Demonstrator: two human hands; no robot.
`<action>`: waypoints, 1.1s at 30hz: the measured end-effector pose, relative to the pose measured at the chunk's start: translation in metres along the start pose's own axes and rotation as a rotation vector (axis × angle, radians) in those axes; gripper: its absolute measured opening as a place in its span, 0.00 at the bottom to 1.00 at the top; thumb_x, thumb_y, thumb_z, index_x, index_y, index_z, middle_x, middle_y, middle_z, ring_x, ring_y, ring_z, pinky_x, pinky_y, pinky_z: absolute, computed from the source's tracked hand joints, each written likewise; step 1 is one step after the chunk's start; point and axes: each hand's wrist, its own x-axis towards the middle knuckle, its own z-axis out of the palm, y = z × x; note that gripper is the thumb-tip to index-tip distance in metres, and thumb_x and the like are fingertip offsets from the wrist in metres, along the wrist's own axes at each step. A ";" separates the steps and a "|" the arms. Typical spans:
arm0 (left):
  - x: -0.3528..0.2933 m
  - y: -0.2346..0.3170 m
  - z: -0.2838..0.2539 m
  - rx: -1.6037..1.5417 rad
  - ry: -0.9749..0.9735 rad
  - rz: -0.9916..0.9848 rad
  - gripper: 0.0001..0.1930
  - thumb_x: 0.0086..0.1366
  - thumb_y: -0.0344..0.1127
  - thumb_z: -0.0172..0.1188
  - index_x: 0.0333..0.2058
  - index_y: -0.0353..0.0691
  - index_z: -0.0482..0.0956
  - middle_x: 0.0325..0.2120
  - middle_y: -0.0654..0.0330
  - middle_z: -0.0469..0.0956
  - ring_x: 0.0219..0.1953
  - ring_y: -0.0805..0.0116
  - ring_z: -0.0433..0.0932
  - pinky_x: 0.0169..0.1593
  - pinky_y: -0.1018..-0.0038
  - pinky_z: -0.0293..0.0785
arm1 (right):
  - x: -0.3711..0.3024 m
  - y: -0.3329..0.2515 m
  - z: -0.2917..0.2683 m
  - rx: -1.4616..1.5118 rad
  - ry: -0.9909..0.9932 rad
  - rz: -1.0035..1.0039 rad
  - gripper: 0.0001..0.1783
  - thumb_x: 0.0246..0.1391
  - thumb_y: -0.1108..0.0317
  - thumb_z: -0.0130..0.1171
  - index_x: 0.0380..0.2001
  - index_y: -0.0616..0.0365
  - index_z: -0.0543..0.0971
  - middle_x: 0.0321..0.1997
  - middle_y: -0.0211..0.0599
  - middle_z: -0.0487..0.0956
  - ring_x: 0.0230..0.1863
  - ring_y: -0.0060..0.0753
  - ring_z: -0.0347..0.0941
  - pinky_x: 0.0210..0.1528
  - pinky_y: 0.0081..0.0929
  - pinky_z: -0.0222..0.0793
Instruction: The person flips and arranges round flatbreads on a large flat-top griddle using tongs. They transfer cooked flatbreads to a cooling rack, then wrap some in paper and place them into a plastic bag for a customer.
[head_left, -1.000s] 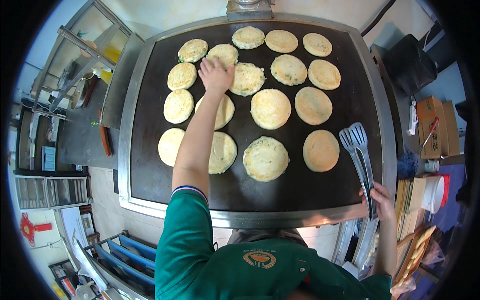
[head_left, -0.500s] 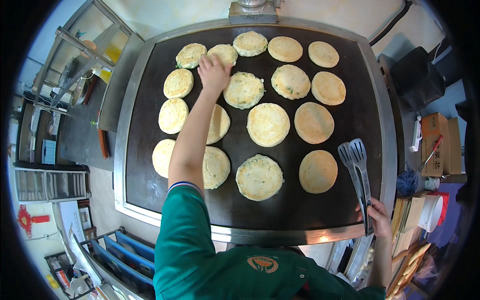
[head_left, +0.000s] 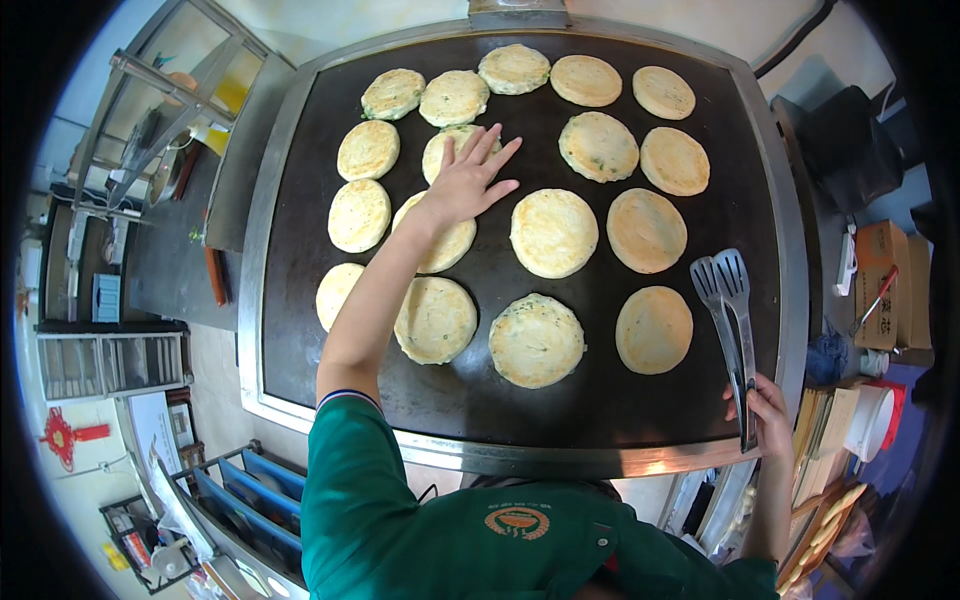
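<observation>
Several round, green-flecked flatbreads lie on a wide dark griddle [head_left: 470, 400] in loose rows. My left hand [head_left: 468, 187] is stretched over the griddle, palm down, with fingers spread. It partly covers one flatbread [head_left: 437, 152] in the second row from the back; whether it touches this one I cannot tell. My left forearm hides part of another flatbread [head_left: 452, 245]. At the griddle's front right corner my right hand [head_left: 768, 415] is closed around the handle end of metal tongs [head_left: 733, 320]. Their slotted heads point away from me, beside a flatbread [head_left: 654, 330].
A metal rim [head_left: 500, 455] frames the griddle. To the left stand a metal rack [head_left: 170, 85] and a grey counter [head_left: 170, 260]. Blue trays [head_left: 250, 505] sit at lower left. On the right are a cardboard box [head_left: 880, 285] and a white tub [head_left: 868, 422].
My left hand has moved right and nearer, its fingers now spread. A flatbread in the second row has shifted left into line with its neighbours. My right hand still holds the tongs.
</observation>
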 end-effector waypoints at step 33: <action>0.167 0.169 0.068 -0.227 0.055 0.213 0.34 0.65 0.57 0.54 0.65 0.47 0.62 0.68 0.52 0.54 0.71 0.51 0.50 0.69 0.45 0.43 | -0.012 0.022 -0.081 0.142 0.050 -0.008 0.24 0.56 0.55 0.61 0.45 0.65 0.75 0.37 0.40 0.79 0.30 0.25 0.77 0.34 0.17 0.73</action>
